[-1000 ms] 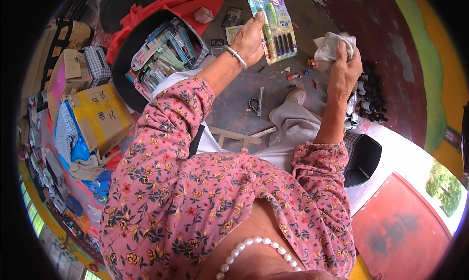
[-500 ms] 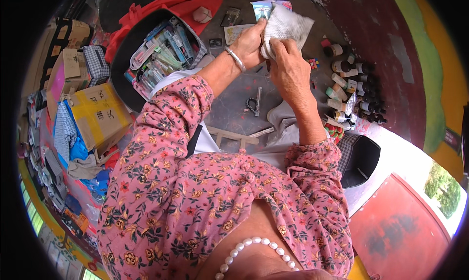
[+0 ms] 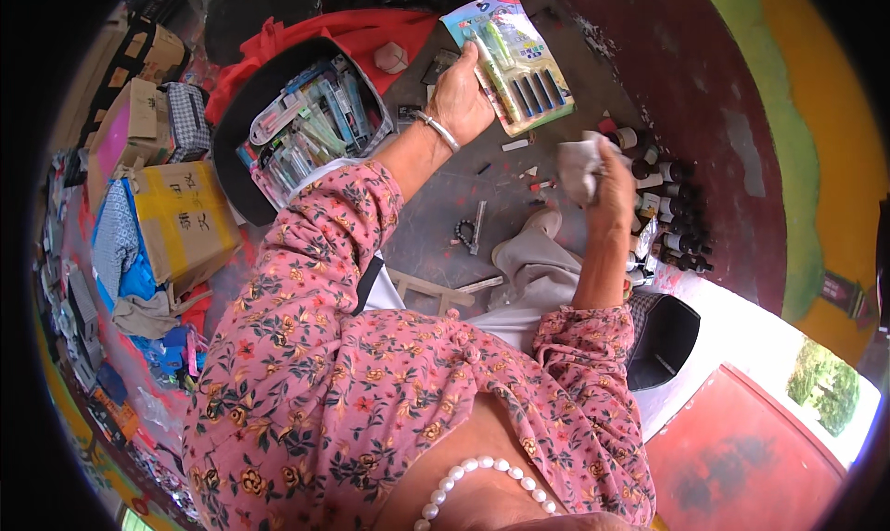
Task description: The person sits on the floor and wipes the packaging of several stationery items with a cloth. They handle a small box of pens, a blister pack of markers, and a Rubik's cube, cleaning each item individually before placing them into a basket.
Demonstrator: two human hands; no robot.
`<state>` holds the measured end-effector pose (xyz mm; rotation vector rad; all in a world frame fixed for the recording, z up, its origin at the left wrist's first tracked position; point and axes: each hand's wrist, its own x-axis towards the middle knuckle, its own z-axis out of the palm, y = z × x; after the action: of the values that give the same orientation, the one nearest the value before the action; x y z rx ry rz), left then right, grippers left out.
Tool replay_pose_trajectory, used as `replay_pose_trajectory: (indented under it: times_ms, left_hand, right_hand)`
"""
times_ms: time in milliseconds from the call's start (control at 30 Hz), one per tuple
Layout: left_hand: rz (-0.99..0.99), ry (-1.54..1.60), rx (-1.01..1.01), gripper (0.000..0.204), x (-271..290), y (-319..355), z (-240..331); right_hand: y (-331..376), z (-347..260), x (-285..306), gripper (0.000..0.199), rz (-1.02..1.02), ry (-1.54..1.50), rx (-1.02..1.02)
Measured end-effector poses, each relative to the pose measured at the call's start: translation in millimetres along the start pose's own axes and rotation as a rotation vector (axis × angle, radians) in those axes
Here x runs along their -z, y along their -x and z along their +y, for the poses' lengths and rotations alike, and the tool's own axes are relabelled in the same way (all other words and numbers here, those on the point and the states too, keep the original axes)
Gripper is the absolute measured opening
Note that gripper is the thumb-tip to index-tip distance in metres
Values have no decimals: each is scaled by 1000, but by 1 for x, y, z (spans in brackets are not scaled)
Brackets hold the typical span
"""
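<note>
My left hand (image 3: 462, 97) grips the left edge of a blister pack (image 3: 530, 44), thumb on its front. The pack is a colourful card holding a green pen and several dark ink cartridges, tilted with its front toward me. To the right and nearer, my right hand (image 3: 614, 190) is closed around a crumpled white cloth (image 3: 578, 167), apart from the pack. Left of my left arm stands a black box (image 3: 232, 140) filled with several packaged pens (image 3: 320, 114).
Several dark-capped bottles (image 3: 675, 202) stand along the wall at right. Cardboard boxes (image 3: 182, 218) and a checked case (image 3: 188, 119) are at left. A dark bracelet (image 3: 464, 233) and small bits lie on the floor ahead. A checked black box (image 3: 666, 341) sits by my right elbow.
My right hand has drawn the cloth off the pack, toward me and to the right. The pack, mostly covered before, now shows its whole front. My left hand keeps hold of it.
</note>
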<state>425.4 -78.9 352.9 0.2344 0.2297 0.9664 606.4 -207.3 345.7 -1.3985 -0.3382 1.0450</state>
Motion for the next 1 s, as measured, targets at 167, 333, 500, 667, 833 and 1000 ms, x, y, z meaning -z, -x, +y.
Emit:
replay_pose_trajectory:
  times_ms: [167,333,500,667,833,1000]
  left_hand:
    - [-48,-65,43,44,-9,9,-11]
    - [-183,-148,126,41,-9,12,-9]
    - [-237,-182,260,56,-13,12,8]
    - [-209,4,532,77,5,4,30]
    - [14,-242,504,73,-1,11,15]
    - [-167,-272,622,51,11,20,-2]
  right_hand:
    - [17,10,-51,24,-200,-137,-76]
    - [14,-11,-39,22,-238,-237,14]
    - [13,-34,-4,28,-229,-248,28]
    - [-13,-30,33,28,-286,-345,-21]
    - [-3,-37,41,26,-230,-194,-35]
    - [-14,-36,51,19,-342,-356,-116]
